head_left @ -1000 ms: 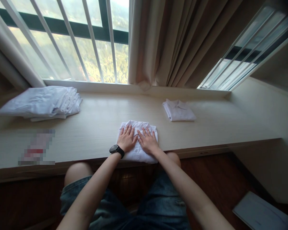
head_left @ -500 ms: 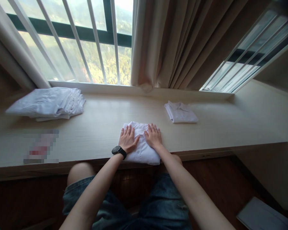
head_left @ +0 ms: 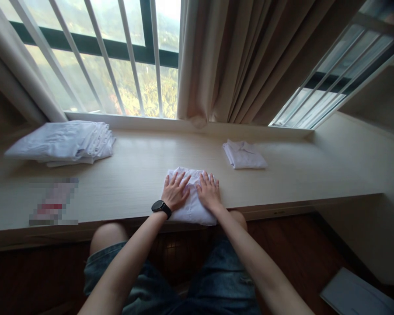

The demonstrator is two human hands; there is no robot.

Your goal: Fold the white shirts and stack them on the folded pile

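Both palms pressing the folded white shirt flat at the desk's near edge

Your left hand (head_left: pixel 174 193) and right hand (head_left: pixel 209 192) lie open, fingers spread, gripping nothing, flat on the folded white shirt (head_left: pixel 190 210), which sits at the near edge of the pale wooden desk (head_left: pixel 137 175), its lower hem hanging a little over the lip. Compared with half a second ago your right hand has slid back in toward the left, so the two palms now lie nearly side by side over the middle of the bundle instead of spread to its edges; that reads as a smoothing stroke on a fold that looks finished. At 2 o'clock from your hands, well apart, lies another folded shirt (head_left: pixel 244 154). At 10 o'clock, near the window, a stack of white garments (head_left: pixel 62 142) rests loosely piled.
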